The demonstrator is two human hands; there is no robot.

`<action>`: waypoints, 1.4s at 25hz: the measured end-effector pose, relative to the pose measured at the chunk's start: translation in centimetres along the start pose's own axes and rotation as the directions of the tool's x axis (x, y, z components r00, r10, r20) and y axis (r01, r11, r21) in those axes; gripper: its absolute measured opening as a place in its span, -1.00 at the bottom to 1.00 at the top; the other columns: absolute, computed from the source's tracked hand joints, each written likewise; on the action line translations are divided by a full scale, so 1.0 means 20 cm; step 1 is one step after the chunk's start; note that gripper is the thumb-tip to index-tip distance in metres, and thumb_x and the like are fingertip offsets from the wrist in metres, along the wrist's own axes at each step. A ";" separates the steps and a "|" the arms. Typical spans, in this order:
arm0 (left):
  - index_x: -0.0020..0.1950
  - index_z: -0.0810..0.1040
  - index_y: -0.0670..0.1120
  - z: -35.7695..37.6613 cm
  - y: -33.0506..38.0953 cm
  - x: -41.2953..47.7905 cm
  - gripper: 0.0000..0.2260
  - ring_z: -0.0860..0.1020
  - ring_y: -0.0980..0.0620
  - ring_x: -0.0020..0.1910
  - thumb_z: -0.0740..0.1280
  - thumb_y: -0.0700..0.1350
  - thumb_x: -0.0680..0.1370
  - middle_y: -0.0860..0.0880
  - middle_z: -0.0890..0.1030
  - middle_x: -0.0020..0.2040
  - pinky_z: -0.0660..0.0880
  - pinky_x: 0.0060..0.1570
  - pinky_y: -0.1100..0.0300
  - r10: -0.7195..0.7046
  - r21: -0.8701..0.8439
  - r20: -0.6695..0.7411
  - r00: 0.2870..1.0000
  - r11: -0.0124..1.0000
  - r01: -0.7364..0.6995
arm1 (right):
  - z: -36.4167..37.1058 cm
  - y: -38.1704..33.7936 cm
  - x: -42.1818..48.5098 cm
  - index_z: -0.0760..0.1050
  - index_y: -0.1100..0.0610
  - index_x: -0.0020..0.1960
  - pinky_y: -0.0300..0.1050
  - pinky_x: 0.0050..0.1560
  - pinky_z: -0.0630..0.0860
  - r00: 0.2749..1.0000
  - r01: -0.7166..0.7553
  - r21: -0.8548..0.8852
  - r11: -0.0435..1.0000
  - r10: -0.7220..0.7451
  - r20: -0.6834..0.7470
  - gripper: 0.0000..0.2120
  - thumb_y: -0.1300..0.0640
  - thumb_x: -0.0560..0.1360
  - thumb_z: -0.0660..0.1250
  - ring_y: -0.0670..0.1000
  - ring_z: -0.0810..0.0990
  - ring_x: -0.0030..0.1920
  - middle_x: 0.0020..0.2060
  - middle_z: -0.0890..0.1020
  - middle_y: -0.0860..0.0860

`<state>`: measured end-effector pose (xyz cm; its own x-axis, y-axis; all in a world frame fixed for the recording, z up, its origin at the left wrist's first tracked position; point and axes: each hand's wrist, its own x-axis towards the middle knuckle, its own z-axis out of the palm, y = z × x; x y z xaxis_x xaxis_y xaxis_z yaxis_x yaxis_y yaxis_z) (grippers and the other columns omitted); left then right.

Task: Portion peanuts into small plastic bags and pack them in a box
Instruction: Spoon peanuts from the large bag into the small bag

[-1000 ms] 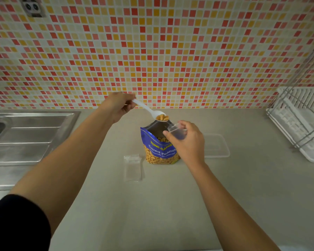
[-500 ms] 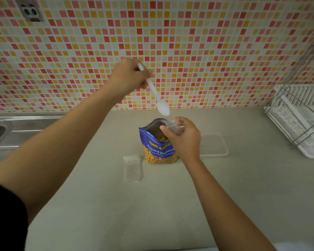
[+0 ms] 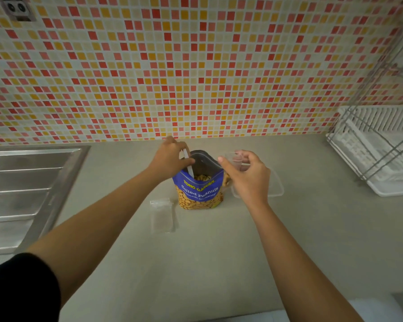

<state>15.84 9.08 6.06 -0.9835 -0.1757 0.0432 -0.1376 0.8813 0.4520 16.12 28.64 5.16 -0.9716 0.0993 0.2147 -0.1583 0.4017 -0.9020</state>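
A blue pouch of salted peanuts stands open on the counter, peanuts showing inside. My left hand grips a white plastic spoon whose bowl is down inside the pouch. My right hand holds a small clear plastic bag open just right of the pouch mouth. A clear plastic box lies on the counter behind my right hand, partly hidden. A flat pile of small clear bags lies left of the pouch.
A steel sink drainboard fills the left side. A white dish rack with a metal frame stands at the right against the tiled wall. The grey counter stretches toward me.
My left hand came down from over the small bag and put the spoon into the pouch. My right hand shifted slightly right with the small bag.
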 end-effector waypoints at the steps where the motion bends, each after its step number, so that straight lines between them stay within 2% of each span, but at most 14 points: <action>1: 0.17 0.47 -0.10 0.00 -0.01 0.00 -0.64 0.42 -0.06 0.16 0.39 0.04 0.46 -0.13 0.43 0.16 0.36 -0.01 0.21 -0.015 -0.022 -0.024 1.000 1.000 0.015 | -0.01 0.00 0.01 0.56 0.10 0.09 -0.39 -0.21 0.43 1.000 -0.001 0.005 1.000 0.001 0.000 -0.52 -0.15 0.28 0.50 -0.10 0.59 -0.13 -0.11 0.60 -0.10; 4: 0.21 0.44 -0.11 -0.06 0.04 -0.05 -0.63 0.43 0.01 0.09 0.37 0.03 0.49 -0.12 0.41 0.23 0.34 0.02 0.28 -0.015 -0.127 -0.203 0.979 0.992 -0.011 | -0.05 -0.01 0.04 0.55 0.08 0.07 -0.48 -0.25 0.37 0.999 -0.018 0.015 1.000 0.017 0.028 -0.54 -0.15 0.29 0.49 -0.16 0.55 -0.17 -0.12 0.58 -0.13; 7: 0.12 0.56 -0.16 -0.06 0.19 -0.19 -0.82 0.48 0.10 -0.13 0.29 -0.15 0.54 -0.11 0.59 0.07 0.40 -0.13 0.40 0.161 -0.139 -0.316 0.935 0.967 -0.214 | -0.08 -0.03 0.09 0.55 0.04 0.02 -0.50 -0.21 0.40 0.998 -0.040 0.091 0.995 0.035 0.056 -0.59 -0.16 0.29 0.49 -0.27 0.53 -0.19 -0.16 0.57 -0.17; 9: 0.03 0.61 -0.18 0.06 0.31 -0.32 -0.84 0.56 0.00 -0.20 0.32 -0.17 0.51 -0.14 0.66 -0.09 0.52 -0.08 0.20 0.233 -0.178 -0.275 0.933 0.941 -0.287 | -0.12 -0.04 0.13 0.54 0.04 0.02 -0.53 -0.20 0.40 0.994 -0.073 0.138 0.988 0.060 0.095 -0.59 -0.17 0.30 0.48 -0.30 0.52 -0.16 -0.15 0.58 -0.16; 11: 0.04 0.60 -0.19 0.21 0.43 -0.39 -0.78 0.60 -0.12 -0.18 0.39 -0.09 0.46 -0.19 0.66 -0.17 0.53 -0.08 0.12 0.146 -0.277 -0.180 0.973 0.941 -0.192 | -0.18 -0.02 0.15 0.54 0.06 0.06 -0.53 -0.20 0.41 0.986 -0.108 0.151 0.983 0.086 0.144 -0.56 -0.18 0.31 0.46 -0.24 0.54 -0.11 -0.11 0.58 -0.13; 13: 0.06 0.62 -0.14 0.34 0.53 -0.38 -0.77 0.64 -0.04 -0.15 0.42 -0.09 0.45 -0.15 0.68 -0.16 0.47 -0.10 0.32 0.007 -0.427 -0.149 0.989 0.901 -0.070 | -0.23 0.05 0.18 0.53 0.06 0.07 -0.31 -0.05 0.52 0.977 -0.153 0.150 0.977 0.127 0.171 -0.52 -0.21 0.29 0.46 -0.10 0.59 -0.04 -0.06 0.61 -0.06; 16: 0.06 0.64 -0.12 0.47 0.57 -0.35 -0.83 0.65 0.05 -0.14 0.39 -0.17 0.48 -0.11 0.70 -0.15 0.55 -0.04 0.25 -0.117 -0.631 -0.121 0.986 0.776 0.015 | -0.30 0.18 0.20 0.52 0.07 0.12 -0.01 0.06 0.59 0.949 -0.233 0.155 0.960 0.189 0.253 -0.40 -0.31 0.25 0.42 -0.01 0.63 0.01 0.00 0.63 0.00; 18: 0.04 0.63 -0.19 0.59 0.62 -0.34 -0.86 0.65 0.03 -0.20 0.34 -0.24 0.51 -0.16 0.67 -0.19 0.58 -0.06 0.26 -0.167 -0.771 -0.007 0.986 0.629 0.101 | -0.40 0.31 0.24 0.52 0.12 0.11 -0.03 0.00 0.62 0.922 -0.293 0.185 0.938 0.226 0.315 -0.55 -0.18 0.38 0.39 -0.01 0.64 -0.04 -0.03 0.64 0.04; 21: 0.09 0.55 -0.35 0.80 0.72 -0.36 -0.83 0.63 0.14 -0.29 0.27 -0.32 0.55 -0.15 0.62 -0.19 0.57 -0.12 0.36 -0.194 -0.911 0.234 0.953 0.298 0.285 | -0.54 0.53 0.29 0.53 0.08 -0.10 -0.20 -0.18 0.59 0.889 -0.352 0.214 0.911 0.254 0.382 -0.95 0.14 0.52 0.31 0.00 0.61 -0.21 -0.20 0.62 0.09; 23: 0.03 0.58 -0.31 0.95 0.78 -0.39 -0.85 0.61 0.13 -0.33 0.26 -0.29 0.55 -0.11 0.62 -0.22 0.56 -0.17 0.36 -0.215 -0.892 0.341 0.915 0.233 0.387 | -0.59 0.71 0.30 0.53 0.03 -0.19 -0.20 -0.20 0.58 0.878 -0.370 0.120 0.921 0.305 0.368 -0.88 0.19 0.50 0.33 -0.02 0.58 -0.27 -0.27 0.61 0.08; 26: -0.32 0.63 -0.06 1.20 0.87 -0.44 -0.76 0.43 0.06 -0.40 0.31 -0.21 0.53 -0.07 0.53 -0.40 0.40 -0.29 0.23 -0.279 -0.794 0.393 0.876 0.377 0.476 | -0.63 1.02 0.31 0.63 0.14 -0.20 0.05 -0.06 0.58 0.887 -0.327 -0.129 0.936 0.352 0.299 -0.92 0.15 0.44 0.39 0.03 0.59 -0.29 -0.32 0.66 0.13; 28: -0.48 0.58 -0.05 1.32 0.91 -0.45 -0.68 0.38 0.09 -0.47 0.34 -0.18 0.49 -0.02 0.50 -0.49 0.35 -0.35 0.23 -0.363 -0.711 0.417 0.833 0.441 0.548 | -0.64 1.16 0.30 0.65 0.21 -0.09 -0.06 -0.06 0.55 0.881 -0.301 -0.245 0.921 0.367 0.297 -0.84 0.12 0.42 0.40 0.00 0.61 -0.24 -0.23 0.70 0.17; 31: -0.45 0.57 -0.08 1.38 0.96 -0.42 -0.74 0.44 0.13 -0.50 0.36 -0.17 0.46 -0.03 0.55 -0.50 0.40 -0.38 0.30 -0.471 -0.603 0.367 0.802 0.536 0.591 | -0.64 1.24 0.29 0.65 0.23 -0.04 -0.21 -0.15 0.42 0.895 -0.245 -0.321 0.915 0.340 0.288 -0.81 0.13 0.42 0.41 0.05 0.65 -0.13 -0.13 0.70 0.18; 35: -0.31 0.61 -0.15 1.39 0.98 -0.40 -0.83 0.60 -0.04 -0.27 0.33 -0.11 0.43 -0.13 0.67 -0.31 0.49 -0.18 0.20 -0.479 -0.440 0.260 0.839 0.715 0.544 | -0.64 1.26 0.27 0.63 0.25 -0.02 -0.15 -0.07 0.47 0.926 -0.207 -0.310 0.928 0.288 0.245 -0.81 0.17 0.41 0.42 0.12 0.66 -0.08 -0.12 0.70 0.18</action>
<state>17.78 40.05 -10.17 -0.7895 -0.4555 -0.4113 -0.5816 0.3412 0.7385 9.14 50.96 -11.52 -0.9880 -0.0157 -0.1533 0.1086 0.6348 -0.7650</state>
